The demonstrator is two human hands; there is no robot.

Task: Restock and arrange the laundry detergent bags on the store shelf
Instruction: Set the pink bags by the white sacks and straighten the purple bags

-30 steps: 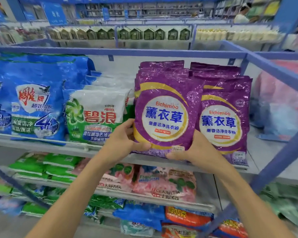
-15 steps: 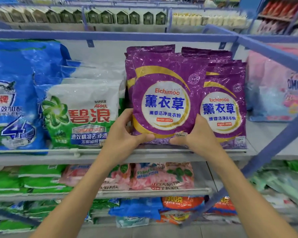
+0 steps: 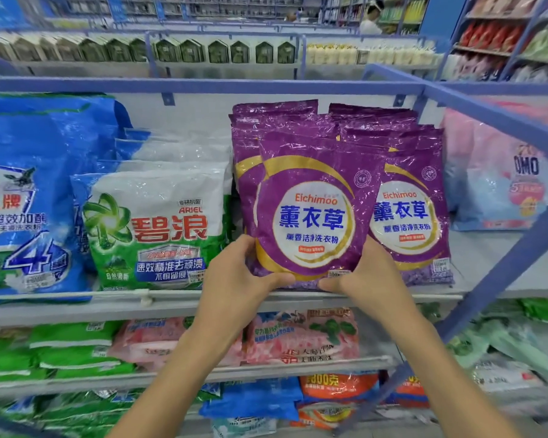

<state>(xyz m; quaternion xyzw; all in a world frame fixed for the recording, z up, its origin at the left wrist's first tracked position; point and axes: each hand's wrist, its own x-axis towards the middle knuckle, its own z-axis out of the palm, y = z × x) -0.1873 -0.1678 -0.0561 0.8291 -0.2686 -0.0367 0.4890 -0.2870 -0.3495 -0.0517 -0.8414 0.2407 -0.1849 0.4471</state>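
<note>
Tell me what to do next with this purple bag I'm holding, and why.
Probably push the bag back against the stack behind it, then let go. Left hand and right hand grip its lower corners; it stands upright at the shelf's front edge.

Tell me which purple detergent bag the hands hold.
The left front purple bag: left hand and right hand grip its bottom corners; the right front bag is not held.

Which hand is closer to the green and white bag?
Left. The left hand grips the front purple bag at its lower left corner, just beside the green and white bag. The right hand grips the other lower corner, farther away.
</note>
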